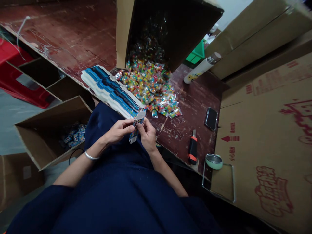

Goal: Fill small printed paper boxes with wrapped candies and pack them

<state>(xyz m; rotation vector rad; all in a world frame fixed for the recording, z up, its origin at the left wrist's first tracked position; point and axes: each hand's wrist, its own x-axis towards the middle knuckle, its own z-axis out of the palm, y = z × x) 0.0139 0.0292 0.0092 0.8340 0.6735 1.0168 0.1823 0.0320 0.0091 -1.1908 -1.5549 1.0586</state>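
Note:
Between my two hands is a small printed carton, blue with white end flaps sticking out at the top and bottom. My left hand pinches its left side with thumb and fingers. On the other side my right hand grips it, the thumb lying across its front. Just beyond, a long row of flat blue-and-white cartons lies fanned along the table edge. Beside that row, a heap of small clear packets of colourful candy spills from a cardboard box tipped on its side.
On the dark red table are an orange-and-black box cutter, a phone and a white bottle. A green cup sits by the right edge. An open box holding blue packets stands low left. Large cartons stand right.

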